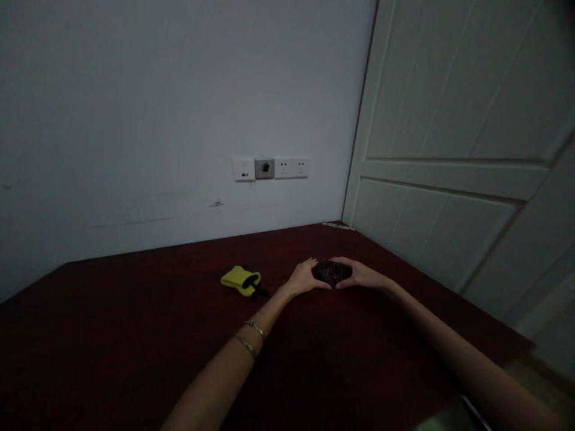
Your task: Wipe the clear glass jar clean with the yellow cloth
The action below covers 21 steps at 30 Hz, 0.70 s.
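Both my arms reach forward over a dark red table. My left hand and my right hand cup a small dark rounded object between them, fingers curled round its sides. The light is dim and I cannot make out what the object is. Two thin bracelets sit on my left wrist. A yellow pouch with a dark cord lies on the table just left of my left hand, apart from it.
A white wall stands behind the table with a row of sockets and a switch. A white panelled door runs along the table's right edge. The table's right front corner is near my right forearm.
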Motion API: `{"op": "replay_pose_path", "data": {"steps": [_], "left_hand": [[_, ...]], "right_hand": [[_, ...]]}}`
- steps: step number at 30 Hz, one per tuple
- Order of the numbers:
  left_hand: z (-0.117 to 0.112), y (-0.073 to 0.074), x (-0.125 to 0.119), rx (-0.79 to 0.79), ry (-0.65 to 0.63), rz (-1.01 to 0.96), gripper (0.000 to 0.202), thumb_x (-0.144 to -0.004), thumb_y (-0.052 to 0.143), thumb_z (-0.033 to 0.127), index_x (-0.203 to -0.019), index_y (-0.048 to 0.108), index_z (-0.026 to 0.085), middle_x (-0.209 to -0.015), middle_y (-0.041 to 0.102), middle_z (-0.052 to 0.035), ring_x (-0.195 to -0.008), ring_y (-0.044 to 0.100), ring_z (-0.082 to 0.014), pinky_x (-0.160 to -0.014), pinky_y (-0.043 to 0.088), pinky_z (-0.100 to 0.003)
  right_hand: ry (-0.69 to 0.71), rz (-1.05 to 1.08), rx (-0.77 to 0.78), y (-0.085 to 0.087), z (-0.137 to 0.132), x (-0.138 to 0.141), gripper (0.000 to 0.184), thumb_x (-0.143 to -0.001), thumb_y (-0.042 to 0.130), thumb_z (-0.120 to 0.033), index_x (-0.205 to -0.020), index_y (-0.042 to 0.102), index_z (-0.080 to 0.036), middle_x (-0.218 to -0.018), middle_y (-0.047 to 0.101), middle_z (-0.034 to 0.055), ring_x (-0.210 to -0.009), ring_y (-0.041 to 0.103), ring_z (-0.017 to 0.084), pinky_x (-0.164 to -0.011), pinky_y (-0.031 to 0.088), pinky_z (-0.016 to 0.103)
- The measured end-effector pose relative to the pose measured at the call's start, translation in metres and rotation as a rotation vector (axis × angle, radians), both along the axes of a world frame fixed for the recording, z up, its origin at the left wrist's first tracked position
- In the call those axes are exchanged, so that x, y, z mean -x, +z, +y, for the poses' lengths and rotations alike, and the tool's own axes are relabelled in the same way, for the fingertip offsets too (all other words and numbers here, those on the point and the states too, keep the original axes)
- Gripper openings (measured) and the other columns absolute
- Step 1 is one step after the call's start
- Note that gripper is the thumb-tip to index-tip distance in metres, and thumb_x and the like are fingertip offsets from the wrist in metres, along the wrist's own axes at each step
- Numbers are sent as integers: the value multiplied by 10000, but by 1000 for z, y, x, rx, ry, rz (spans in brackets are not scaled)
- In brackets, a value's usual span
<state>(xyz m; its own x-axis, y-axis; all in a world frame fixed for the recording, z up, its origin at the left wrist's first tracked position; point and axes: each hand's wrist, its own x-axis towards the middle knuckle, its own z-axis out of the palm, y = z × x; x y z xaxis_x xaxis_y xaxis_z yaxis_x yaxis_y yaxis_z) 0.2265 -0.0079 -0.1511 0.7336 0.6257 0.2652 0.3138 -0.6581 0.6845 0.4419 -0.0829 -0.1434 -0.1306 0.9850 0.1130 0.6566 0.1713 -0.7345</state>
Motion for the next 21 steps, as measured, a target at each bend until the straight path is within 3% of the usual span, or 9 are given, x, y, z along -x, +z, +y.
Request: {"op": "replay_pose_path", "data": {"steps": [8, 11, 14, 18, 21], "left_hand": [[-3, 3, 1, -1, -5, 94, 907, -535, 812, 486, -1318, 497, 154, -1479, 338, -176, -1395, 280, -308, -1142, 250, -443], [-8, 7, 3, 37, 6, 144, 1088, -502, 825, 488, -1403, 363, 89, -1507, 236, -220, -1419, 187, -327, -1158, 211, -435], [-13, 15, 12, 119, 51, 181, 1186, -534, 801, 498, -1450, 215, 24, -1519, 152, -251, -1425, 132, -335, -1166, 197, -409], [-12, 32, 35, 134, 110, 133, 982, -679, 701, 490, -1451, 255, 79, -1529, 210, -185, -1418, 220, -281, -1167, 207, -352], [-8, 48, 60, 127, 159, 70, 862, -770, 562, 594, -1433, 311, 101, -1507, 300, -153, -1394, 299, -261, -1149, 252, -355]], "right_hand": [[4, -12, 9, -5, 1, 0, 869, -543, 810, -440, -1317, 482, -217, -1376, 505, 104, -1280, 466, 296, -1128, 279, 479], [7, -26, 37, -3, -3, 3, 925, -578, 781, -474, -1382, 404, -215, -1398, 488, 111, -1279, 475, 282, -1116, 313, 465], [-22, -69, 67, -1, -10, 4, 1070, -564, 777, -506, -1454, 269, -199, -1465, 402, 132, -1338, 402, 289, -1138, 269, 474], [-88, -150, 115, 9, -16, 2, 1212, -521, 775, -563, -1479, 183, -116, -1508, 303, 179, -1374, 333, 315, -1151, 248, 448], [-167, -206, 133, 30, -17, 4, 1244, -533, 725, -642, -1473, 171, -44, -1500, 283, 228, -1374, 308, 365, -1143, 257, 474]]}}
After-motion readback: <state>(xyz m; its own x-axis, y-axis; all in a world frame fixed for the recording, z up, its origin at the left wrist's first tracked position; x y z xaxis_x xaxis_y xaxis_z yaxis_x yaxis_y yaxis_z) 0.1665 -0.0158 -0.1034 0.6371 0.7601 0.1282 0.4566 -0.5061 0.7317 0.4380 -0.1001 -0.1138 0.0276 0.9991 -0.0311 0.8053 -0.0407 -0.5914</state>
